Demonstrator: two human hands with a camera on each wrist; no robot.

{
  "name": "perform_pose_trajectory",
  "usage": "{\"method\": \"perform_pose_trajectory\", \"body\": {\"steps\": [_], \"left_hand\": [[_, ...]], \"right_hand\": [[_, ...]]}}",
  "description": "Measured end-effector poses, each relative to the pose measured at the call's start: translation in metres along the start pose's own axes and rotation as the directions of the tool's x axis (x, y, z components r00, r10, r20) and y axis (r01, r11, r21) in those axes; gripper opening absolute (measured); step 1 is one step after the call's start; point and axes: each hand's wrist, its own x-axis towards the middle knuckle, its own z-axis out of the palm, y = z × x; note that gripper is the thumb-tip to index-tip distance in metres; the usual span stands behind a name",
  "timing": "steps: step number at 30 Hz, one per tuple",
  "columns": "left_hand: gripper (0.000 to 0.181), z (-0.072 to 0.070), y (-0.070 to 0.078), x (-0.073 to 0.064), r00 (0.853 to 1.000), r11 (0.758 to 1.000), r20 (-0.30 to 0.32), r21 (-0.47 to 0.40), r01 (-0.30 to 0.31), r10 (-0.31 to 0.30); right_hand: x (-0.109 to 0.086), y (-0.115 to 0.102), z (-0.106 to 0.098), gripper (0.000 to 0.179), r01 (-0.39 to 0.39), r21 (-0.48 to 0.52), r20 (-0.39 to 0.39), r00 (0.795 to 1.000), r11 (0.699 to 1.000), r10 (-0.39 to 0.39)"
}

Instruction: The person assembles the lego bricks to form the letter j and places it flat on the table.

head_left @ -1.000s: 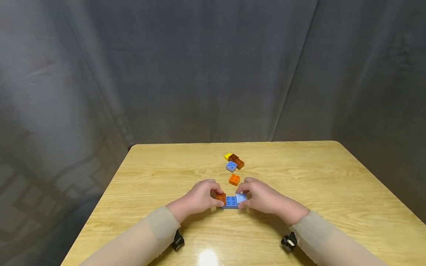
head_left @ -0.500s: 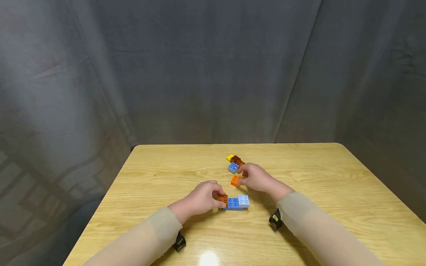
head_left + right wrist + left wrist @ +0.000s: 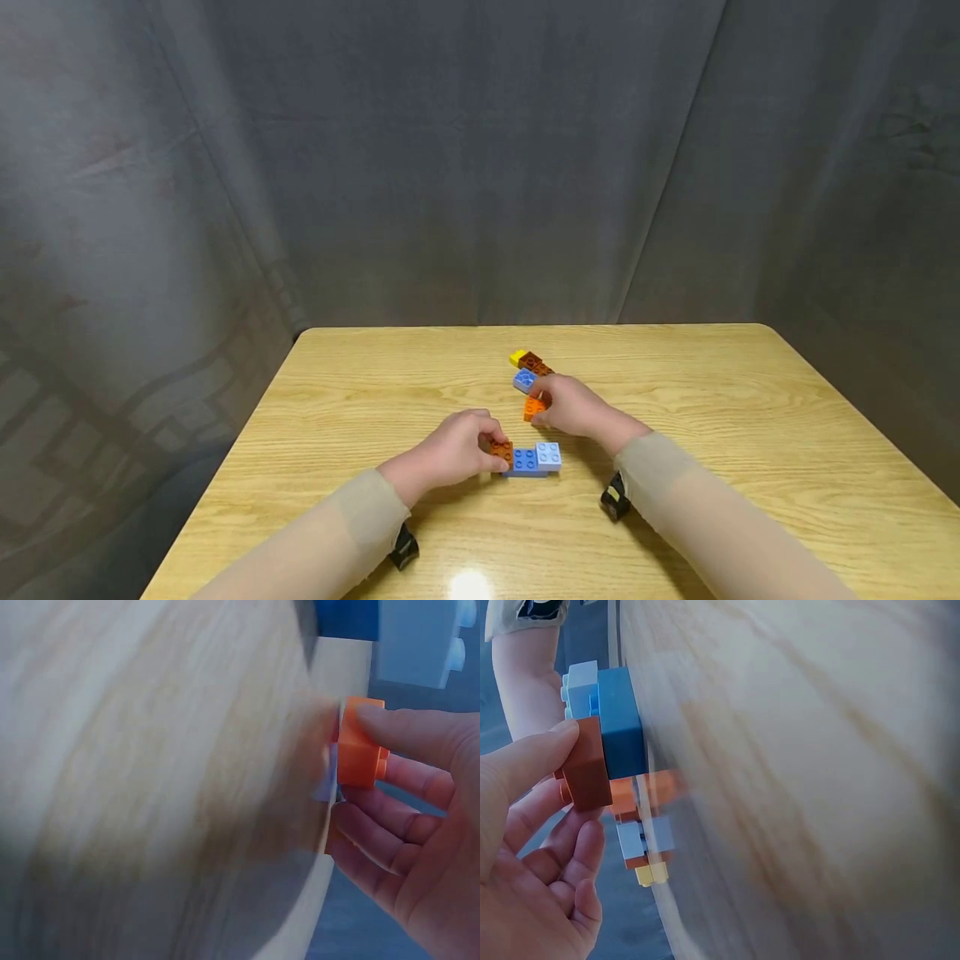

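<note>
My left hand [image 3: 456, 448] grips a reddish-brown toy building brick [image 3: 502, 451] between thumb and fingers. That brick sits on the left end of a longer blue brick [image 3: 525, 460], whose middle studs show. On the blue brick's right end is a pale blue brick [image 3: 549, 454]. The left wrist view shows the brown brick [image 3: 589, 766] overhanging the blue brick [image 3: 621, 724]. Farther back, my right hand [image 3: 576, 407] pinches an orange brick [image 3: 532, 409]. In the right wrist view my thumb lies on the side of the orange brick [image 3: 358, 754], which is at the tabletop.
Just behind the orange brick lies a loose light blue brick [image 3: 524, 381]. Beyond it are brown bricks [image 3: 530, 360], partly covered by the right hand, and a yellow brick [image 3: 517, 357]. The wooden table [image 3: 375, 367] ends at a grey curtain [image 3: 480, 167].
The right hand has let go of the pale blue brick, moved back and slightly left, and taken hold of the orange brick. The left hand stays on the brown brick.
</note>
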Motion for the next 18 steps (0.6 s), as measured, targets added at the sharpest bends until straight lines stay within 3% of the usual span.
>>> {"method": "perform_pose_trajectory", "body": {"steps": [7, 12, 18], "left_hand": [[0.018, -0.001, 0.001, 0.001, 1.0, 1.0, -0.004, 0.001, -0.002, 0.002], [0.018, -0.002, 0.001, 0.0, 1.0, 1.0, -0.002, 0.0, 0.003, -0.003], [0.018, -0.003, 0.001, -0.001, 1.0, 1.0, 0.002, -0.002, 0.009, -0.009]], "right_hand": [[-0.02, -0.001, -0.019, 0.029, 0.041, 0.088, -0.035, 0.999, 0.995, -0.038], [-0.042, -0.006, -0.034, 0.031, 0.092, 0.172, -0.018, 0.996, 0.981, -0.09], [-0.067, -0.008, -0.034, 0.036, 0.149, 0.228, -0.014, 0.989, 0.962, -0.15]]}}
